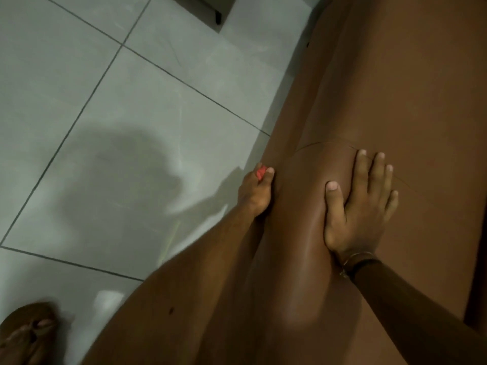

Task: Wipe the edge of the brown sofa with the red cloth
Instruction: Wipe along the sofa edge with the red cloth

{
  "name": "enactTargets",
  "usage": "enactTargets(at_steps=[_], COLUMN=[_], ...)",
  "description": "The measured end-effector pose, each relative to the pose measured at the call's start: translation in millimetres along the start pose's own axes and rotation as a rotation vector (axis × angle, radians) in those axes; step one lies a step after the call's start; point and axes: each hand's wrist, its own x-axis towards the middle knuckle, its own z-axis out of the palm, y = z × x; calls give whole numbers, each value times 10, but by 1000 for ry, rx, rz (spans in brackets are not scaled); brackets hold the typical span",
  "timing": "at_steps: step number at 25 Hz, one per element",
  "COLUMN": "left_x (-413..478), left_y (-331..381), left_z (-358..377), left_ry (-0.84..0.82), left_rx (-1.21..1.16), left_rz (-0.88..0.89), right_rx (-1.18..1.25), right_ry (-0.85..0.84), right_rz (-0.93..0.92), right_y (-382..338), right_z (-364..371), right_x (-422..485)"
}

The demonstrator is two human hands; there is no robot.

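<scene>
- The wiping step is in hand: the left hand (pixel 255 192) is closed in a grip around the small bunched red cloth (pixel 261 172) and presses it against the outer side of the smooth brown leather-like sofa (pixel 395 88), at its rounded edge.
- Only a small part of the cloth shows between the fingers; the rest is hidden in the fist.
- The right hand (pixel 361 204) lies flat on top of the sofa with its fingers spread, holding nothing, and seems to steady the body.
- The next move, I judge, calls for sliding the cloth along the edge with firm pressure, away from the body.
- The edge runs far ahead, so there is much open room.
- The grey tiled floor (pixel 105 114) beside the sofa is free; a foot in a brown sandal (pixel 27 333) stands well apart.
</scene>
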Motion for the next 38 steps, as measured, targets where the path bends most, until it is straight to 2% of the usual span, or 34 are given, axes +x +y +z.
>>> enactTargets(at_steps=[6,10,14,17,22,25,29,33,36,38], left_x=[264,-534,-1235,-1424,-1243,-1520,-2259,-1985,-1849,-2188], left_y=[465,-162,-733,-917,-800,-1251,-1846,-1721,-1912,-2237], left_z=[42,-77,-271,-288,-250,-438,-550,-416,-508,-606], left_ry=[-47,-51,-58,-78,-34,-20,-27,16,36,45], left_rx=[24,14,52,78,115,117,-32,-6,-17,-30], left_rz=[113,20,-4,1,-17,-110,-176,-107,-170,-245], right_rx=[-8,81,51,-6,-67,-72,-80,-74,-80,-81], right_ry=[-63,-161,-222,-203,-183,-159,-108,-62,-9,-1], right_rz=[11,69,79,57,56,28,26,22,25,21], right_y=[-29,-107,-286,-386,-381,-374,-358,-324,-277,-282], right_z=[-53,-186,-284,-301,-244,-202,-181,-125,-36,-18], right_x=[21,-151,-838,-1111,-1094,-1106,-1107,-1095,-1089,-1084])
